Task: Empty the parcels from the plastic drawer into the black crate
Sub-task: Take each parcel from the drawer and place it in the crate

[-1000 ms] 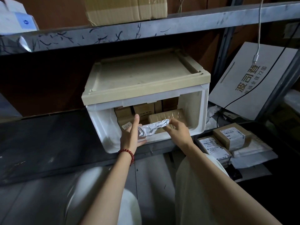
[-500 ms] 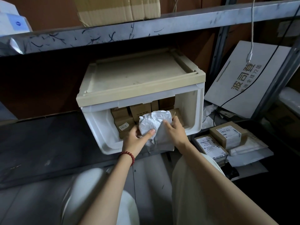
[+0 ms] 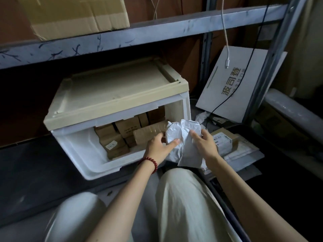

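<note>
The white plastic drawer (image 3: 82, 151) with a beige top sits open on a low dark shelf and holds several brown cardboard parcels (image 3: 111, 138). A crumpled white poly-bag parcel (image 3: 185, 137) is out in front of the drawer's right corner, above my knee. My left hand (image 3: 160, 147) grips its left side with the thumb on top. My right hand (image 3: 204, 143) grips its right side. The black crate (image 3: 283, 154) lies low at the right; boxed and flat white parcels (image 3: 227, 140) rest in it.
A metal shelf board (image 3: 157, 32) runs overhead with a large cardboard box (image 3: 75, 14) on it. A white printed carton (image 3: 234, 84) leans behind the crate, with a white cable (image 3: 226, 49) and a black cable hanging before it. A metal upright (image 3: 272, 67) stands right.
Both hands have lifted the white bag parcel out of the drawer and carried it rightward, toward the crate. The view has tilted down and right.
</note>
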A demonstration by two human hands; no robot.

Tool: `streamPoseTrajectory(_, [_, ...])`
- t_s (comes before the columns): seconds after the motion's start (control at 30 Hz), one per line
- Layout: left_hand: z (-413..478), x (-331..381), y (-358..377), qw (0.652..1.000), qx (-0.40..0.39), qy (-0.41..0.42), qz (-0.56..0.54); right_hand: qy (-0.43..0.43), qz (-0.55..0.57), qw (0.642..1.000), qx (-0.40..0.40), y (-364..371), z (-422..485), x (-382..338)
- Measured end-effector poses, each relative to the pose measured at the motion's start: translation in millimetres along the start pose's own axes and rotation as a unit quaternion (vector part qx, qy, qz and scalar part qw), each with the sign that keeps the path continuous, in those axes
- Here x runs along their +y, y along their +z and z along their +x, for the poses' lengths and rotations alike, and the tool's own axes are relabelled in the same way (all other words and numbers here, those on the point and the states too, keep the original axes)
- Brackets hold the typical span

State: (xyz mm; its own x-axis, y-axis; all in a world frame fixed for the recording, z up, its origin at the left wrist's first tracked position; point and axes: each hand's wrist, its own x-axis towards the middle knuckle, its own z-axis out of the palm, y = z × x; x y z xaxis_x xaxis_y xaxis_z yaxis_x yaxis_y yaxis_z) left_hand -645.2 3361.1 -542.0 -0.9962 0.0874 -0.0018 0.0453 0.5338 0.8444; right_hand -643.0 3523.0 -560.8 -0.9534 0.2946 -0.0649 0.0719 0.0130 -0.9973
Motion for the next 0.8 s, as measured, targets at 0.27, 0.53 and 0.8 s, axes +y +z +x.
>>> streamPoseTrajectory(0.27, [24, 51, 81, 0.998, -0.065, 0.002, 0.001, 0.035, 0.075, 0.993, 0.085, -84, 7, 16])
streamPoseTrajectory(0.53, [48, 78, 175, 0.987, -0.110, -0.065, -0.093, 0.107, 0.228, 0.960, 0.125, -165, 13, 47])
streamPoseTrajectory(0.8, [86, 84, 248, 0.987, -0.158, 0.002, -0.024, 0.088, 0.240, 0.951, 0.172, -198, 34, 80])
